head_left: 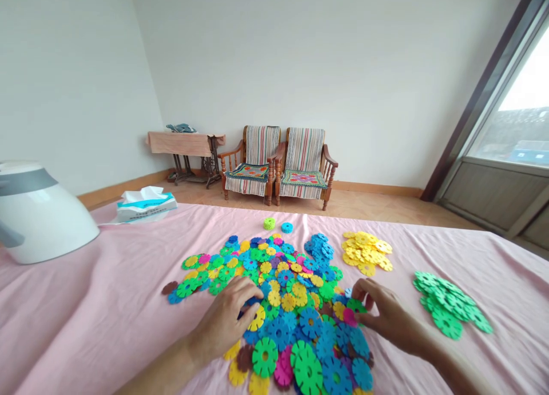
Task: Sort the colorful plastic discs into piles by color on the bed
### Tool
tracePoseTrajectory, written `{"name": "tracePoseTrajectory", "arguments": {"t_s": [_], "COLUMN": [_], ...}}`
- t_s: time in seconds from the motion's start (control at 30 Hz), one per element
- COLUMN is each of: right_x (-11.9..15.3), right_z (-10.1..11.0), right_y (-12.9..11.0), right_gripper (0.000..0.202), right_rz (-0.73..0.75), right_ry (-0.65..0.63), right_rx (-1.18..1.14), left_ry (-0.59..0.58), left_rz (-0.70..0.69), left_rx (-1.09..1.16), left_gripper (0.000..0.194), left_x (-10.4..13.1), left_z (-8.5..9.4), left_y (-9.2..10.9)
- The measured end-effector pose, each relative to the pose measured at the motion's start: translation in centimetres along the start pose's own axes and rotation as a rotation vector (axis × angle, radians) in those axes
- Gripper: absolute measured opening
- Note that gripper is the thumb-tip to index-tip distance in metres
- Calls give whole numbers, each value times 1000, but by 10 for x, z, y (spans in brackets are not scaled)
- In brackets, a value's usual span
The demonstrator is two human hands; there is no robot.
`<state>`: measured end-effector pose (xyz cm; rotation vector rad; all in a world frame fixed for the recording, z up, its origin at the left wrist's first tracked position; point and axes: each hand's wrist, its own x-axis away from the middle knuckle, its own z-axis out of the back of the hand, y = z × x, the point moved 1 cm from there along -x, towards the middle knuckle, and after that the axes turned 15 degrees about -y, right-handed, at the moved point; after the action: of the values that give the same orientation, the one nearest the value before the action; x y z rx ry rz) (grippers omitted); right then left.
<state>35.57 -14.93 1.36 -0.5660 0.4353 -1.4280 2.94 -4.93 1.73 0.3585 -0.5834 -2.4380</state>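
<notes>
A wide heap of notched plastic flower discs (279,330) in blue, green, yellow, pink and brown lies in front of me. My left hand (229,310) is at the heap's left side, its fingers curled in beside a yellow disc (256,318) and over dark blue ones. What sits between its fingertips is partly hidden. On the right edge of the heap, my right hand (380,307) has thumb and fingers closed around the rim of a green disc (355,306). A pink disc (349,317) lies just left of that thumb.
Sorted piles stand apart: blue discs (319,247), yellow discs (366,251) and green discs (450,303). Behind the heap are a lime stack (269,223) and a small blue stack (287,227). A white kettle (47,212) and tissue pack (146,206) occupy the pink-clothed table's (107,303) left.
</notes>
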Motion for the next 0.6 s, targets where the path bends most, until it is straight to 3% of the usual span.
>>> {"name": "tracePoseTrajectory", "arguments": {"t_s": [0.33, 0.47, 0.6], "right_x": [0, 8, 31], "right_z": [17, 40, 69], "right_y": [6, 42, 84], "right_gripper": [19, 28, 31], "right_rz": [-43, -169, -598], "right_ry": [-123, 115, 412], "right_rx": [-102, -48, 164], "left_ry": [-9, -7, -5], "left_rz": [11, 5, 3], "left_rx": [-11, -18, -12], "left_gripper": [16, 15, 15], "left_x": [2, 1, 0], "left_z": [-1, -1, -1], "left_y": [-1, -2, -2]}}
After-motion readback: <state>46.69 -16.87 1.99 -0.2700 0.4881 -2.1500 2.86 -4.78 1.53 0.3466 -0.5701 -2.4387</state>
